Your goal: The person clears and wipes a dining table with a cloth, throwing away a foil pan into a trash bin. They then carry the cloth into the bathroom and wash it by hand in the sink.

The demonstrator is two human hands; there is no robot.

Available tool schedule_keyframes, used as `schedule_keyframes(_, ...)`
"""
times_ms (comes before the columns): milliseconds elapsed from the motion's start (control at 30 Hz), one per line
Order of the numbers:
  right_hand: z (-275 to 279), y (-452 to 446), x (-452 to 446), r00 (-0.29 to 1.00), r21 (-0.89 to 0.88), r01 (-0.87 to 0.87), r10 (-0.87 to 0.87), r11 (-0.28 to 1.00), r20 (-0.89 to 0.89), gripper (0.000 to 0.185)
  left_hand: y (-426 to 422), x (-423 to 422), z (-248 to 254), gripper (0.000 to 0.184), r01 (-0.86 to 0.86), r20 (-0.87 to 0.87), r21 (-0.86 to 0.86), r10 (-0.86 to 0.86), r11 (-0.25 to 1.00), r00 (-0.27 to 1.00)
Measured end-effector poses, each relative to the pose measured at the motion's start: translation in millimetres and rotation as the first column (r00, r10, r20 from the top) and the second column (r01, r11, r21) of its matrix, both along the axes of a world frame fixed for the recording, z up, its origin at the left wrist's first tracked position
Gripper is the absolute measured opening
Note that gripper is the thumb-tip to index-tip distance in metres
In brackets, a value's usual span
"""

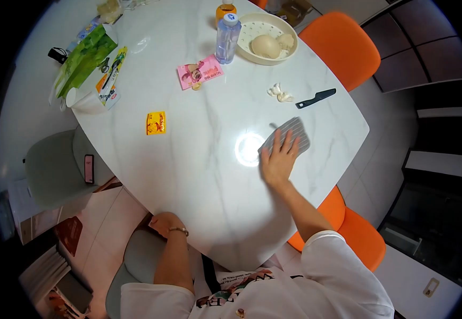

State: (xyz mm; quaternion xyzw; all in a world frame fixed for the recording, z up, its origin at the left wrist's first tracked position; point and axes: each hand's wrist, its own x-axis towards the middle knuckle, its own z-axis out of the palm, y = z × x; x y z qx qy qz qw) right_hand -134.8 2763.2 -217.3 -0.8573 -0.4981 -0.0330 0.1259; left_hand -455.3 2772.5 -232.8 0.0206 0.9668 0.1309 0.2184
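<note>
My right hand [280,162] lies flat with its fingers spread over a grey striped cloth [299,135] on the white marbled table. Close beyond the cloth are a black-handled knife [316,99] and a small pile of garlic cloves or peel [280,93]. My left hand [168,224], with a bracelet at its wrist, is low at the table's near left edge. Its fingers are curled in, and whatever they may hold is hidden.
A cream colander [244,51] with pale round items, a clear bottle [227,40] and an amber bottle [225,9] stand at the back. Pink packet [200,72], yellow packet [156,123] and green bag [88,58] lie further left. Orange chairs [342,50] flank the right side.
</note>
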Motion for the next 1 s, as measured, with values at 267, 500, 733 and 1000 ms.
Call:
schedule_keyframes(267, 30.7, 64.9, 73.0, 0.998, 0.143, -0.039, 0.044, 0.989, -0.036, 0.05, 2.5, 3.5, 7.3, 0.045, 0.004, -0.082, 0.032, -0.001, 0.999, 0.997)
schedule_keyframes(500, 5.1, 126.7, 83.6, 0.992, 0.003, -0.114, 0.113, 0.994, 0.058, 0.025, 3.0, 8.4, 9.7, 0.044, 0.025, -0.155, 0.005, -0.024, 1.0, 0.988)
schedule_keyframes(733, 32.6, 89.2, -50.5, 0.798, 0.332, -0.347, 0.462, 0.877, -0.387, 0.02, -9.1, -2.1, -30.2, 0.035, 0.164, -0.206, -0.028, -0.166, 0.986, 0.964)
schedule_keyframes(1000, 71.3, 65.6, -261.0, 0.112, 0.434, -0.83, 0.868, 0.349, -0.484, 0.023, 6.9, 11.9, 0.5, 0.034, 0.014, -0.038, 0.04, -0.012, 0.999, 0.999)
